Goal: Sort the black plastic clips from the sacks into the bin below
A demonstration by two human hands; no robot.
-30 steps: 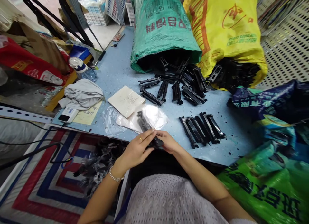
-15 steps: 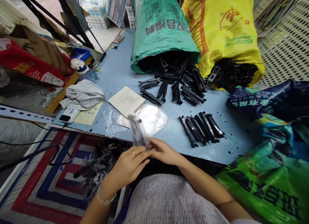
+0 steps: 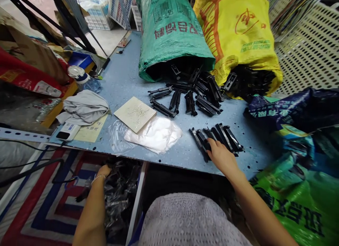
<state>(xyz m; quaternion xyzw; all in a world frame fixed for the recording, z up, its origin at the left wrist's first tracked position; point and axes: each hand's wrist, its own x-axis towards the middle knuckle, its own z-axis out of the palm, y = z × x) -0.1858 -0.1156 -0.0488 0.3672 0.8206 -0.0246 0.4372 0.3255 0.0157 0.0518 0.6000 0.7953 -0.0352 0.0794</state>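
My right hand [image 3: 221,154] rests on the left end of a row of black plastic parts [image 3: 227,137] near the table's front edge; its fingers curl over one part. My left hand [image 3: 104,170] is below the table edge, at a heap of bagged black parts [image 3: 119,200]; its fingers are mostly hidden. A stack of clear plastic bags [image 3: 161,134] lies mid-table, partly under a square cream tile [image 3: 135,114] with tiny bits on it. Loose black parts [image 3: 190,103] spill from the mouth of a green sack [image 3: 172,30].
A yellow sack [image 3: 238,30] of black parts stands back right. Green and dark bags [image 3: 291,200] crowd the right side. On the left are a grey cloth [image 3: 84,106], a white device [image 3: 68,132] and a bottle [image 3: 88,81].
My hands have parted: the left went down to the heap below the table, the right moved to the row of parts. The bagged item they held together is no longer in view between them.
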